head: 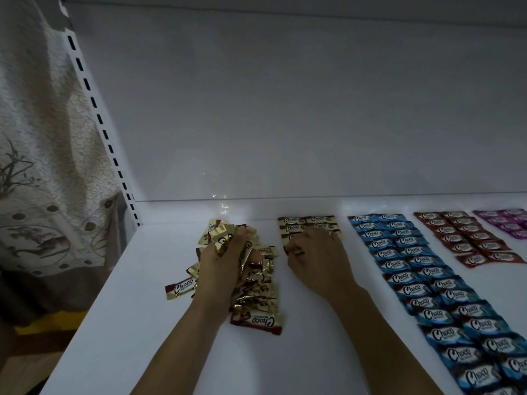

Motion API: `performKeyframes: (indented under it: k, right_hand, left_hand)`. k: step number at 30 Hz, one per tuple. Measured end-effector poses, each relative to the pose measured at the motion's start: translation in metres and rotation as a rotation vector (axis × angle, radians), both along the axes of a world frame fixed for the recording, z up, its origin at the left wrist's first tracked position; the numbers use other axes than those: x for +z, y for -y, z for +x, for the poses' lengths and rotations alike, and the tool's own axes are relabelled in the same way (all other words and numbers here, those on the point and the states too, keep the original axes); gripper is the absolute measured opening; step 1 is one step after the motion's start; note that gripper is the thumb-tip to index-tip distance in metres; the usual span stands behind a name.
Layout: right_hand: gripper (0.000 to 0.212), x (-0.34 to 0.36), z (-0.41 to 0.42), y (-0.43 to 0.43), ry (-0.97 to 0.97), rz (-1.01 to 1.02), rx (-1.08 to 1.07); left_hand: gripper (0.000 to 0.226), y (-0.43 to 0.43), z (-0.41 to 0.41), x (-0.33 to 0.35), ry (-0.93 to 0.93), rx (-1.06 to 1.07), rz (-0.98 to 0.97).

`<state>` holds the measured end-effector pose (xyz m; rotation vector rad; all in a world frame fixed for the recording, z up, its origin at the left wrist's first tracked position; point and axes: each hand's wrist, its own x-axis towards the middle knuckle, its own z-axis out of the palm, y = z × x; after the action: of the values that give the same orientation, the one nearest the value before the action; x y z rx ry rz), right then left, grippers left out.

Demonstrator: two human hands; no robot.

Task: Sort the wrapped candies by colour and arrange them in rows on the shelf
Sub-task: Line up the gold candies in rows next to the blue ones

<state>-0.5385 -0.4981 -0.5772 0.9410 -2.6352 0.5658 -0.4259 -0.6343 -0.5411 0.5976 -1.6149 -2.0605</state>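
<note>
Underneath hands [225, 260] (both): gold candies [258, 295]

White shelf [137, 323], pale grey back panel [285, 109]. Toward left edge, heap of gold-and-brown candies [258, 283]; same colours in short gold rows [306, 222] at back edge. Further right, blue candies [427, 283], then red candies [467, 240], then purple candies [506, 223] near back right corner. Beyond left edge, cream curtain [42, 166] printed with brown branches and roundels.

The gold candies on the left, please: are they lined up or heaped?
Heaped: the gold candies lie jumbled, overlapping, around the left hand.
</note>
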Motion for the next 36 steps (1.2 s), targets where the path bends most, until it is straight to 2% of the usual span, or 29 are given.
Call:
performKeyframes:
  k: [5, 7, 8, 10, 11, 13, 16, 23, 27, 31, 33, 34, 35, 36]
  right_hand:
    - [0.018, -0.002, -0.003, -0.001, -0.028, -0.028, -0.035]
    - [0.016, 0.001, -0.002, 0.002, -0.010, -0.244, -0.026]
    - [0.018, 0.006, 0.001, 0.004, 0.099, -0.408, 0.015]
    - [0.030, 0.023, 0.010, 0.009, 0.489, -0.684, 0.160]
    - [0.038, 0.030, 0.015, 0.010, 0.650, -0.753, 0.228]
    - [0.037, 0.038, 0.023, 0.011, 0.786, -0.761, 0.317]
    - [0.017, 0.039, 0.030, 0.015, 0.827, -0.801, 0.329]
    - [0.020, 0.040, 0.022, 0.010, 0.828, -1.104, 0.229]
    - [0.021, 0.038, 0.022, 0.011, 0.857, -1.092, 0.266]
    - [0.016, 0.038, 0.025, 0.011, 0.920, -0.950, 0.383]
    - [0.010, 0.037, 0.027, 0.013, 0.946, -0.892, 0.407]
    - [0.016, 0.037, 0.028, 0.014, 0.968, -0.890, 0.423]
    - [0.026, 0.037, 0.030, 0.014, 0.999, -0.901, 0.450]
    - [0.033, 0.038, 0.031, 0.015, 1.032, -0.926, 0.479]
  left_hand:
    - [0.027, 0.000, 0.002, 0.003, -0.016, -0.108, 0.057]
    - [0.023, 0.000, 0.001, 0.002, -0.009, -0.133, 0.047]
    - [0.021, -0.002, 0.003, 0.003, -0.011, -0.142, 0.021]
    - [0.017, -0.005, 0.005, 0.004, -0.052, -0.160, -0.066]
    - [0.016, -0.007, 0.005, 0.004, -0.081, -0.162, -0.121]
    - [0.014, -0.008, 0.006, 0.006, -0.123, -0.160, -0.206]
    - [0.016, -0.007, 0.004, 0.003, -0.092, -0.140, -0.214]
    - [0.035, -0.010, 0.007, 0.011, -0.074, -0.115, -0.144]
    - [0.024, -0.012, 0.008, 0.012, -0.062, -0.101, -0.220]
    - [0.025, -0.005, 0.002, 0.001, -0.117, -0.020, -0.240]
    - [0.023, -0.002, -0.001, -0.008, -0.154, 0.015, -0.375]
    - [0.017, -0.001, -0.002, -0.012, -0.177, 0.061, -0.510]
    - [0.012, 0.001, -0.002, -0.016, -0.198, 0.128, -0.703]
    - [0.019, 0.003, 0.000, -0.018, -0.214, 0.204, -0.944]
